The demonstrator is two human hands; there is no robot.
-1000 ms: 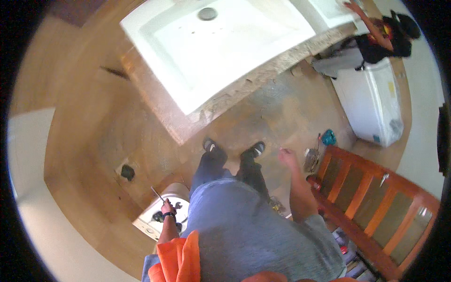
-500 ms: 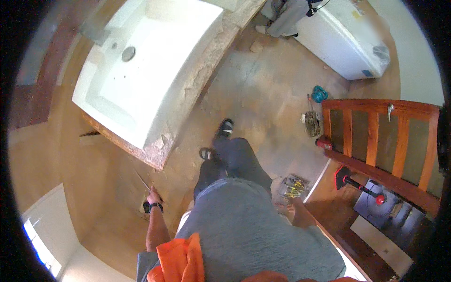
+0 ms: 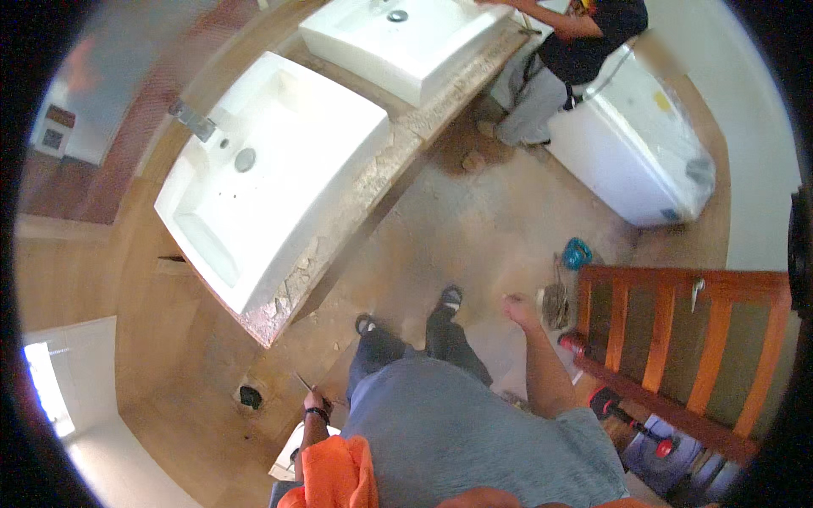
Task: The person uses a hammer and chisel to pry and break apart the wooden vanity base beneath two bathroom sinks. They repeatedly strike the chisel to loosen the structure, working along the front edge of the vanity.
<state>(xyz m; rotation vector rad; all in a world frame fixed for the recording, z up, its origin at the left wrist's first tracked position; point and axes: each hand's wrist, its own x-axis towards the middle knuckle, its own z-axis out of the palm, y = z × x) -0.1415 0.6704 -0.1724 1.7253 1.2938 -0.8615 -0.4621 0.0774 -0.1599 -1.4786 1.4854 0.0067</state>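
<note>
My left hand, a dark band at its wrist, is low on the left beside my leg. Its fingers are closed round a thin rod-like tool that points up and away; the exact kind is too small to tell. My right hand reaches forward over the floor on the right, fingers curled in. Whether anything is in it I cannot make out. Nearest to it are a worn brownish bundle on the floor and a teal round object beyond. An orange cloth hangs at my left shoulder.
A white basin and a second basin stand on a rough-edged counter. At the far right another person is beside a plastic-wrapped white tub. A slatted wooden gate and a red-black tool are at right.
My view has shifted, bringing the second basin and the other person's upper body into sight. My right arm has swung forward from beside the tool tray. The left hand still holds the thin tool.
</note>
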